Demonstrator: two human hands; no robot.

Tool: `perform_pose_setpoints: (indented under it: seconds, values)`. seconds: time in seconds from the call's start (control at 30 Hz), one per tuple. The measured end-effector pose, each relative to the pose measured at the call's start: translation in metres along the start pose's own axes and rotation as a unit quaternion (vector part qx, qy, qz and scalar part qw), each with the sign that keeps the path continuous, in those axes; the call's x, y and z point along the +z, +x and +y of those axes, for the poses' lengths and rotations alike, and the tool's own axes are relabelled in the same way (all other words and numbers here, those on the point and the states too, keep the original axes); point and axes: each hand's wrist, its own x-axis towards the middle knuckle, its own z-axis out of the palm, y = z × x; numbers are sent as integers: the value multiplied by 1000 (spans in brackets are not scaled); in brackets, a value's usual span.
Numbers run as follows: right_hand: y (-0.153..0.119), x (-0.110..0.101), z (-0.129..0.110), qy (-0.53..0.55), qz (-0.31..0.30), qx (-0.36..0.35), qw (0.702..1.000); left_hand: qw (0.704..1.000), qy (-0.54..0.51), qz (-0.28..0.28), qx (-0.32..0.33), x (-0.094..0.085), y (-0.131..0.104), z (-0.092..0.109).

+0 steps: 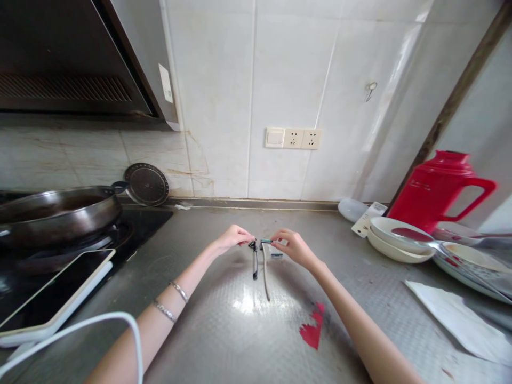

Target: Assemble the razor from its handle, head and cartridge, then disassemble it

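With the fingertips pinched, my left hand [235, 238] holds the head end of a small black razor [255, 262], whose handle points toward me. Across a narrow gap, my right hand [295, 246] pinches a dark razor cartridge [266, 241] with a green strip. A thin pale handle-like stick [265, 273] extends toward me below that cartridge; whether the two are joined I cannot tell. Beneath my right fingers, a second razor cartridge [277, 255] lies on the metal countertop [224, 330].
A torn red scrap [313, 326] lies nearer me. On the left are a pan [60, 218] on the stove, a tablet-like device [56, 298] and a white cable [100, 318]. Bowls [400, 242], a red thermos [436, 186] and a white paper [460, 322] stand or lie right.
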Motion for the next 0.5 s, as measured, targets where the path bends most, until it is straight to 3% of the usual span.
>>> perform_pose_setpoints:
  seconds: [0.1, 0.23, 0.5]
  values:
    - [-3, -5, 18, -25, -19, 25, 999, 999, -4, 32, -13, -2, 0, 3]
    - [-7, -6, 35, -62, -62, 54, 995, 999, -6, 32, -12, -3, 0, 1]
    - [-8, -2, 38, -86, -81, 63, 991, 1000, -7, 18, 0, -3, 2, -5]
